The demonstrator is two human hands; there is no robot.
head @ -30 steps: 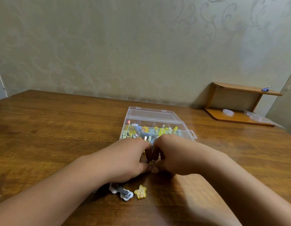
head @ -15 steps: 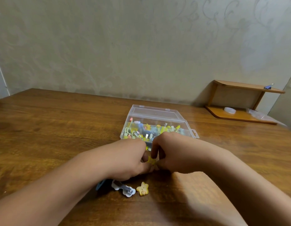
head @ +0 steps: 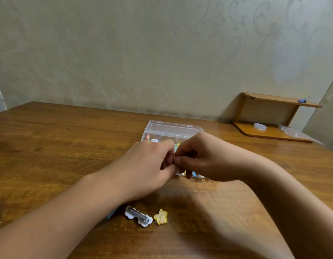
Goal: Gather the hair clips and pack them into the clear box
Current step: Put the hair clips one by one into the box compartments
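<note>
1. The brown wooden table (head: 49,146) carries everything.
2. The clear plastic compartment box (head: 173,128) lies open mid-table; a few colourful clips show inside.
3. The left hand (head: 147,171) and right hand (head: 205,157) meet above the box's near half, fingers curled, together pinching something small and yellow, mostly hidden.
4. Nearer than the box, on the table, lies a white cloud-shaped hair clip (head: 138,218), metal bar up.
5. Just right of it sits a yellow star-shaped hair clip (head: 161,216).
</note>
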